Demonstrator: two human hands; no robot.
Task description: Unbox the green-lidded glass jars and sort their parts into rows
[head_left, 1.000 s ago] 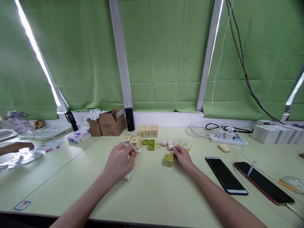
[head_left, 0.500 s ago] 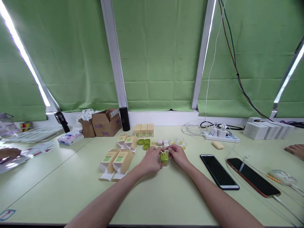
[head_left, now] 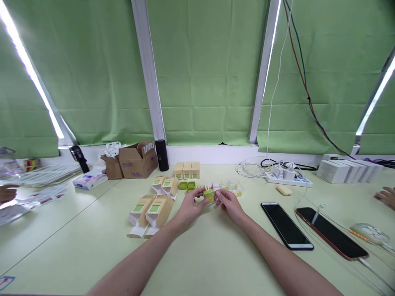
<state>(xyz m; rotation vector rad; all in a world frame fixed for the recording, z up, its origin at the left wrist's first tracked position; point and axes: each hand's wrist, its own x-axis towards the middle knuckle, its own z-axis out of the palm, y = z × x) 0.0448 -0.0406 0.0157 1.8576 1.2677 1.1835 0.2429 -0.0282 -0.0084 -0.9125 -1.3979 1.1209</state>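
A small green case [head_left: 209, 194] with a pale loop on top and a yellow round mark is between my two hands, above the table. My left hand [head_left: 191, 204] grips it from the left, thumb in front and fingers behind. My right hand [head_left: 228, 202] has its fingertips pinched at the case's right side. Just behind lie several green square lids [head_left: 187, 185], pale pink pieces [head_left: 212, 186] and clear round-edged containers [head_left: 233, 185] with yellow marks. Open card boxes [head_left: 159, 209] with green labels stand to the left of my left hand.
Closed small boxes [head_left: 187, 169] stand in a row at the back, near a brown carton [head_left: 138, 160] and a black cylinder [head_left: 161, 155]. Two phones [head_left: 286, 226], cables and a power strip [head_left: 288, 177] are at the right. Other people's hands [head_left: 385, 196] show at both sides.
The green case has been raised and moved slightly left and away from me, and tilted so the yellow mark shows. My left hand has turned, bringing its thumb to the front.
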